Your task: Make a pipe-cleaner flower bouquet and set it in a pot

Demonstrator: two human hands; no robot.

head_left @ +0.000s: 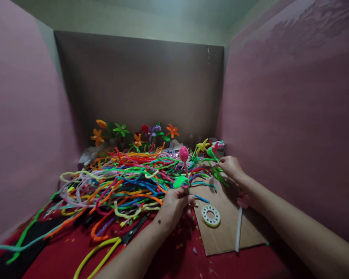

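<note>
My left hand [176, 207] is closed around the stem of a pink pipe-cleaner flower [184, 154], which stands upright with a green leaf [180, 181] on its stem. Further back on the right, my right hand [232, 167] has its fingers pinched at a green fuzzy stem. Just above those fingertips are a pink flower [218, 146] and a green leaf [211, 152]; more green leaves [220, 178] hang below. Where the stem runs inside the right fingers is hidden.
A big heap of coloured pipe cleaners [128, 182] covers the left and middle. Scissors with yellow handles [104, 248] lie in front. On a cardboard sheet [221, 240] are a tape roll [211, 216] and a white stick [238, 230]. Finished flowers [172, 131] stand behind, between pink walls.
</note>
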